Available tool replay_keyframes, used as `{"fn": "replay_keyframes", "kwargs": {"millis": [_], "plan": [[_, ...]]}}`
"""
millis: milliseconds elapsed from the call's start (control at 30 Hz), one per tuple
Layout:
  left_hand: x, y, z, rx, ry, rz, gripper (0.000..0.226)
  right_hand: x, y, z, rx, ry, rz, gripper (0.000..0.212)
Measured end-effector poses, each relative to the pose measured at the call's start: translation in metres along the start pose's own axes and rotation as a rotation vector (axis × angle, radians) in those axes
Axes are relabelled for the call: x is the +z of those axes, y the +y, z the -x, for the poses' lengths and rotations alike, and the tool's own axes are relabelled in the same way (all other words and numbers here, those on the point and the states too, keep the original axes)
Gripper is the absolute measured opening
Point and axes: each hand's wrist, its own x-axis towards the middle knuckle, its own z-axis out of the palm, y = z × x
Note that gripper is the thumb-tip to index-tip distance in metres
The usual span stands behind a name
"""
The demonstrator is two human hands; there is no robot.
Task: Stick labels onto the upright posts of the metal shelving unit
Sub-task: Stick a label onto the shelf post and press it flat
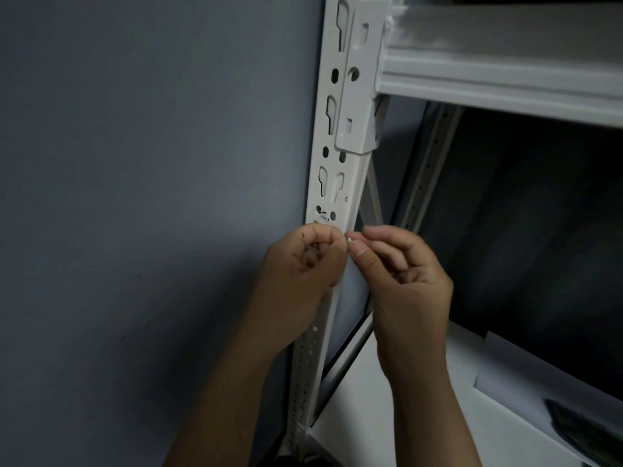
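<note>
A white metal upright post (337, 156) with keyhole slots runs down the middle of the head view. In front of it, at mid height, my left hand (300, 274) and my right hand (401, 274) meet with curled fingers. Between their fingertips sits a tiny white piece, apparently a label (349, 240), pinched by my right thumb and forefinger. My left fingertips touch it from the other side. Small dark marks show on the post just above my hands. The post section behind my hands is hidden.
A grey wall (135, 197) fills the left. A white shelf beam (505, 79) hooks onto the post at the upper right. A rear post (428, 170) stands in the dark bay. White sheets (505, 399) lie on the lower shelf at the bottom right.
</note>
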Motion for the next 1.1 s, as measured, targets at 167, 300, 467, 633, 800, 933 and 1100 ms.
{"fn": "replay_keyframes", "kwargs": {"millis": [167, 300, 467, 633, 800, 933, 1100], "plan": [[-0.003, -0.002, 0.002, -0.011, 0.003, -0.051, 0.010, -0.005, 0.003, -0.002, -0.106, -0.019, 0.238, 0.019], [0.005, -0.002, 0.000, -0.011, 0.164, -0.057, 0.007, -0.002, 0.017, 0.001, -0.153, 0.029, 0.392, 0.030], [0.016, -0.002, -0.008, 0.074, 0.496, -0.233, 0.022, -0.003, 0.018, -0.002, -0.110, 0.164, 0.201, 0.030], [0.020, -0.005, -0.012, 0.079, 0.539, -0.278, 0.026, -0.002, 0.020, -0.004, -0.097, 0.176, 0.184, 0.029], [0.021, -0.004, -0.012, 0.077, 0.510, -0.244, 0.024, -0.002, 0.021, -0.004, -0.075, 0.164, 0.195, 0.027], [0.024, -0.003, -0.012, 0.090, 0.506, -0.228, 0.023, -0.002, 0.021, -0.005, -0.076, 0.171, 0.192, 0.026], [0.024, -0.005, -0.014, 0.058, 0.503, -0.193, 0.022, -0.004, 0.020, -0.005, -0.069, 0.173, 0.170, 0.026]]}}
